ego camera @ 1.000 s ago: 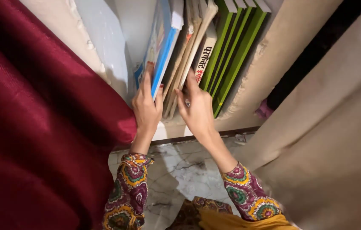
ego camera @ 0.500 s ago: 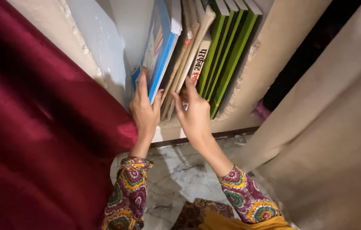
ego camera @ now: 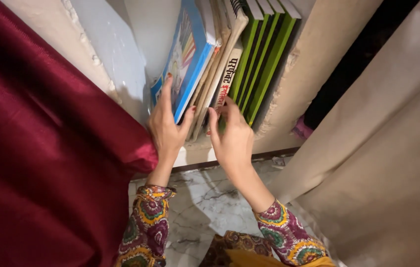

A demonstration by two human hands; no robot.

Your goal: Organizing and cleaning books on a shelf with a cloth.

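On shelf: left hand (ego camera: 166,129) grips blue book (ego camera: 188,59); right hand (ego camera: 233,138) touches white-spined book (ego camera: 225,81).

I'm getting warm, dim indoor light; sheen glints off the maroon curtain (ego camera: 46,148), shadows pool behind the books (ego camera: 229,54), and the edges bend and soften slightly.

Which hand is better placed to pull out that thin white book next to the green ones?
Likely the right hand: its fingers already rest on the thin white book beside the green books. The left hand is busy gripping the blue book.
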